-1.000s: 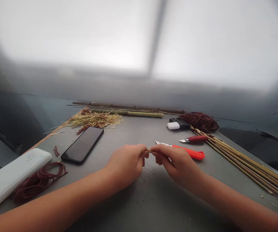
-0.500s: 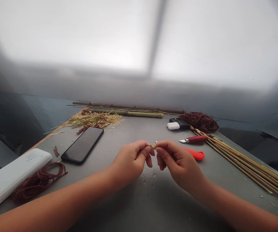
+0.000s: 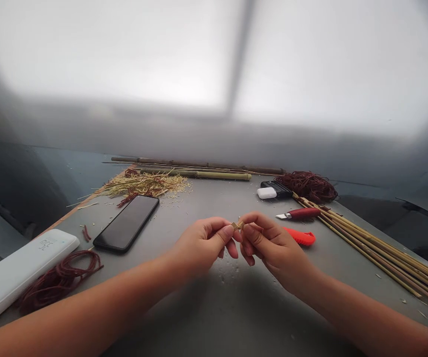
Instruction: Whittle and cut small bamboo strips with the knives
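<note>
Over the middle of the grey table, my left hand (image 3: 206, 245) and my right hand (image 3: 271, 243) meet at their fingertips. Between them they pinch a small tan folded strip (image 3: 238, 225), mostly covered by the fingers; it looks like a bit of bamboo or straw, but its exact kind is unclear. Thumb and forefinger of each hand press on it, while the other fingers curl below. Just behind my right hand lies an orange-red utility knife (image 3: 301, 236), its blade hidden by the hand. Farther right is a carving knife (image 3: 299, 214) with a dark red handle.
On the left are a white power bank (image 3: 24, 272), a coil of dark red cord (image 3: 59, 277) and a black phone (image 3: 127, 223). Straw shavings (image 3: 147, 183) and bamboo poles (image 3: 214, 175) lie behind. At right are a white case (image 3: 266, 193), a cord heap (image 3: 306, 187) and thin bamboo sticks (image 3: 377, 248).
Both hands have shifted slightly right and turned, so more of the tan strip shows between the fingertips. The utility knife's blade has become covered by my right hand.
</note>
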The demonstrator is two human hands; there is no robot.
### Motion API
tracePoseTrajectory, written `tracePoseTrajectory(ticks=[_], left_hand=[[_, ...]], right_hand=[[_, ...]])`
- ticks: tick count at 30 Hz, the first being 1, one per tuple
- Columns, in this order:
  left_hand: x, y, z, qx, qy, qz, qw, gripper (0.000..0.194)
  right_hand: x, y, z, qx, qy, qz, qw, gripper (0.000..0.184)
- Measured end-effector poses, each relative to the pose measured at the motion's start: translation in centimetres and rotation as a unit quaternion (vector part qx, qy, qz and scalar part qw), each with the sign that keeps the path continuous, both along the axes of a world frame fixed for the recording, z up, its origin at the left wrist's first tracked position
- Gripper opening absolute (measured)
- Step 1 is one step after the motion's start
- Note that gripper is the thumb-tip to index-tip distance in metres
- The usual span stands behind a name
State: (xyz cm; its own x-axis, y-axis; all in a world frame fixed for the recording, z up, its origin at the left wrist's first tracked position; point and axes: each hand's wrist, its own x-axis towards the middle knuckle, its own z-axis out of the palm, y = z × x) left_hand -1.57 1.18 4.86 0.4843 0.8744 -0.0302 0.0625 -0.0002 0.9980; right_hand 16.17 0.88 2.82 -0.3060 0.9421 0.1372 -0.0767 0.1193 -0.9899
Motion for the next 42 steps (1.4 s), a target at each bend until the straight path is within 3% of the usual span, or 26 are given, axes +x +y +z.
tracePoseTrajectory(ticks=[4,11,22,31,35,38,40,42], left_hand=[[0.3,-0.3,-0.4,-0.07,-0.063,-0.001,0.996,0.025],[0.7,-0.6,-1.4,-0.11,-0.159,0.004,0.981,0.035],[1.4,-0.8,-2.2,-0.141,-0.168,0.013,0.976,0.037],[1.5,-1.3,-2.2,-0.208,-0.124,0.055,0.969,0.024],[1.4,-1.3,-1.4,-0.231,-0.109,0.093,0.962,0.022],[1.3,-1.3,-1.1,-0.212,-0.098,0.114,0.966,0.02],[1.2,-1.3,-1.2,-0.206,-0.084,0.118,0.968,0.02],[1.1,-1.2,-1.5,-0.207,-0.067,0.114,0.969,0.023]], right_hand=[[-0.3,-0.3,0.2,-0.034,0.04,0.011,0.999,0.036],[-0.6,-0.6,0.3,-0.109,0.105,0.034,0.988,0.033],[-1.4,-0.9,0.1,-0.175,0.146,0.021,0.973,0.039],[0.7,1.1,0.7,-0.145,0.173,-0.078,0.971,0.046],[1.2,1.8,0.5,-0.1,0.101,-0.118,0.983,0.046],[1.6,2.0,0.2,-0.018,0.001,-0.135,0.991,0.039],[2.0,1.9,0.2,0.089,-0.071,-0.153,0.982,0.028],[2.3,1.5,0.4,0.243,-0.163,-0.161,0.942,0.016]])
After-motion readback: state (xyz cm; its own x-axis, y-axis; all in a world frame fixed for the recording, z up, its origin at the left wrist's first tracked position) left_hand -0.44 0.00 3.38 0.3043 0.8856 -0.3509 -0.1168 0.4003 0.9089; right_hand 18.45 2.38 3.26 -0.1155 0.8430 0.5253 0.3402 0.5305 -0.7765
